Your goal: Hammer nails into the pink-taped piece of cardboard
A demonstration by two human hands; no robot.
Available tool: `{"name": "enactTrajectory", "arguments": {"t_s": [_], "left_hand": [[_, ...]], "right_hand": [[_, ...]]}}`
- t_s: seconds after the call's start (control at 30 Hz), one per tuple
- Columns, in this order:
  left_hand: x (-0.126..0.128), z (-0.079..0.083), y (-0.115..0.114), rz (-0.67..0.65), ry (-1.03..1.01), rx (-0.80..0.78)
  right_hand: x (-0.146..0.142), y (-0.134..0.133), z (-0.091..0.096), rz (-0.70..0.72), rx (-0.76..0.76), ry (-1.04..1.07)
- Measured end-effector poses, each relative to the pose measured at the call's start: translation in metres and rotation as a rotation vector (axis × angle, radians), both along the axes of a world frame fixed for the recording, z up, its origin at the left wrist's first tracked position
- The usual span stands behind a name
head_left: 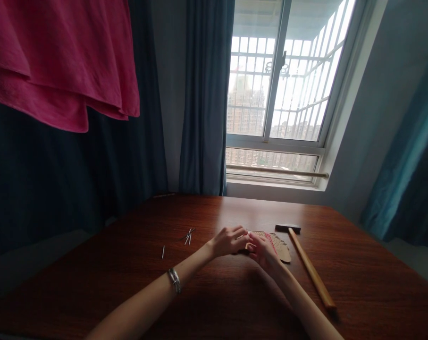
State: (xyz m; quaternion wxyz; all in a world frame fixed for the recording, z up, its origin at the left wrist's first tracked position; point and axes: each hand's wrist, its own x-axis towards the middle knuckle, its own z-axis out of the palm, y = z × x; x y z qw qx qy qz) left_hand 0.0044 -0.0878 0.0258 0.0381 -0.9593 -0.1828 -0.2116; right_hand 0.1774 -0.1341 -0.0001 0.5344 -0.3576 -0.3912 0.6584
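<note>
A flat piece of brown cardboard (282,246) lies on the table, with a notched edge, rows of small marks and a pink band across it. Over its left part, my left hand (230,242) and my right hand (264,251) meet with their fingertips together. Both hands are closed in a pinch. A tiny pale thing shows between the fingertips, too small to name. My hands cover the cardboard's left side.
To the right lies a hammer (311,269), its dark head toward the window and its wooden handle toward me. Several thin metal nails (188,235) are scattered left of my hands, one nail (163,252) apart. A pink cloth (65,61) hangs at upper left.
</note>
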Motion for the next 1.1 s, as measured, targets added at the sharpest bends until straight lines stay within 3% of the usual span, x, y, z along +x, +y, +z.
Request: {"name": "enactTrajectory", "arguments": {"t_s": [0.13,0.3,0.47,0.6,0.83,1.1], "left_hand": [[-0.002,-0.004,0.003,-0.005,0.021,0.013],[-0.002,-0.019,0.015,0.155,-0.257,-0.081],[0.004,-0.039,0.044,0.396,-0.567,-0.421],[0.018,-0.050,0.061,0.450,-0.614,-0.667],[0.043,-0.056,0.068,0.514,-0.549,-0.665],[0.043,-0.067,0.076,0.515,-0.559,-0.679]], "right_hand": [[0.002,-0.001,0.001,-0.022,0.002,-0.035],[0.014,0.010,-0.004,-0.286,0.181,-0.316],[0.031,0.031,-0.017,-0.400,0.323,-0.515],[0.034,0.048,-0.025,-0.421,0.345,-0.560],[0.019,0.071,-0.028,-0.462,0.459,-0.631],[0.015,0.061,-0.036,-0.445,0.534,-0.726]]}}
